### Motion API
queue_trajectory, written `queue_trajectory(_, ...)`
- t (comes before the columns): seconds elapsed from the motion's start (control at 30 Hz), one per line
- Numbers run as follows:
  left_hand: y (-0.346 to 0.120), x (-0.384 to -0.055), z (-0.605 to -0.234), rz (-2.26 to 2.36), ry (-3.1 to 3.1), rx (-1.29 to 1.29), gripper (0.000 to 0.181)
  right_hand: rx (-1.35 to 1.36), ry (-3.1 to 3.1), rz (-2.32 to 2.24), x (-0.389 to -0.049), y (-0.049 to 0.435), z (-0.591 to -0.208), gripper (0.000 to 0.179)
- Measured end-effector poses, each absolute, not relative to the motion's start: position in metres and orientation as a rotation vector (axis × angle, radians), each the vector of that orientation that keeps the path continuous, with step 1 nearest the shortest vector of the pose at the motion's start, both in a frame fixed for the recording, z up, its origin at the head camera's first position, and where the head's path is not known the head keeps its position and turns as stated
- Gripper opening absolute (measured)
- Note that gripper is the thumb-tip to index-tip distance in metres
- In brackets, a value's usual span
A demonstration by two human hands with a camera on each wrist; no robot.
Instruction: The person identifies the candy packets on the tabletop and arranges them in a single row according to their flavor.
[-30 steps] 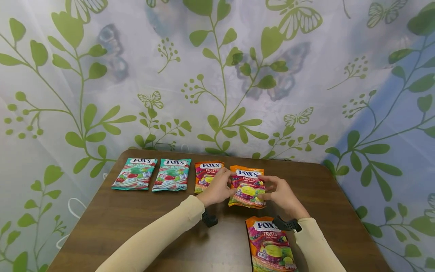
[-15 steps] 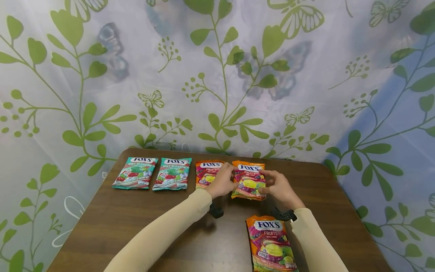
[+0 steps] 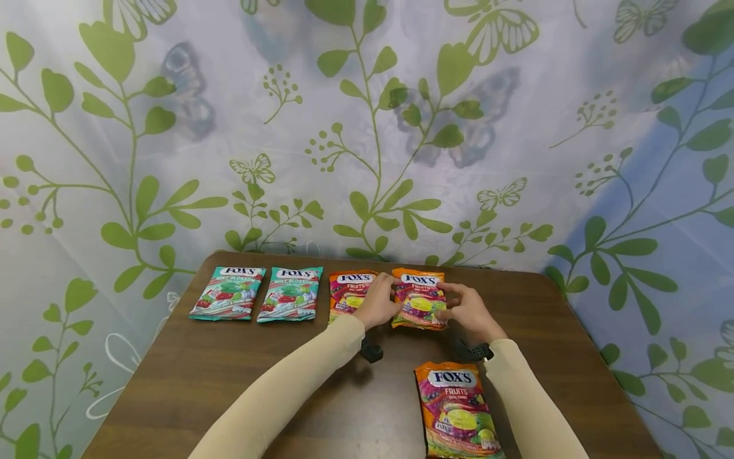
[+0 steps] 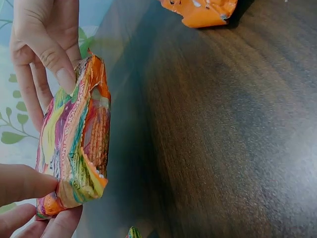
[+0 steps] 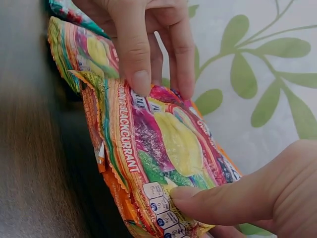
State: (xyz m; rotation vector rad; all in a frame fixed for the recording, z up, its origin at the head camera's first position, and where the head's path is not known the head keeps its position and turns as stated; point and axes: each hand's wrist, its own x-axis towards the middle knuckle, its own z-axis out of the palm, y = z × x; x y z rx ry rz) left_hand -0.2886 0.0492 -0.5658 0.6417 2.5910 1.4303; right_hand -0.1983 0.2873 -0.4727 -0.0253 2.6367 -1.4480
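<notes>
My left hand [image 3: 378, 302] and right hand [image 3: 471, 312] hold an orange and purple Fox's fruits candy bag [image 3: 421, 301] between them, one at each side edge. In the right wrist view, the right thumb presses on the printed front of the candy bag [image 5: 171, 144], while the left hand [image 5: 143, 44] pinches its other side. Seen from the left wrist, the bag [image 4: 74, 144] is off the table at its near edge; whether its far edge touches the wood is unclear. A second fruits bag [image 3: 345, 294] lies just left, partly behind my left hand.
Two teal mint blossom candy bags [image 3: 228, 294] [image 3: 290, 295] lie in the row at the table's back left. Another fruits bag [image 3: 459, 411] lies near the front, by my right forearm. A patterned curtain [image 3: 367, 127] hangs behind the brown table [image 3: 275, 382].
Both hands have carried the fruits bag slightly away from me, toward the table's back edge, bringing it closer in line with the row. The other bags have stayed put.
</notes>
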Motion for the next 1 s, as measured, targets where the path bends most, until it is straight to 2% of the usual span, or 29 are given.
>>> queue_trajectory(0.47,0.055,-0.269,-0.539,1.400,2.678,0.641,0.054,0.021,2.676,-1.421,-0.210,0.285,-0.483,0.071)
queue_trajectory(0.8,0.049,-0.244,-0.499,1.291,2.653,0.580,0.051,-0.016,2.627,-1.454,-0.215,0.292,-0.496,0.071)
queue_trajectory(1.0,0.050,-0.240,-0.496,1.263,2.672,0.570,0.052,0.001,2.622,-1.463,-0.215,0.294,-0.503,0.071)
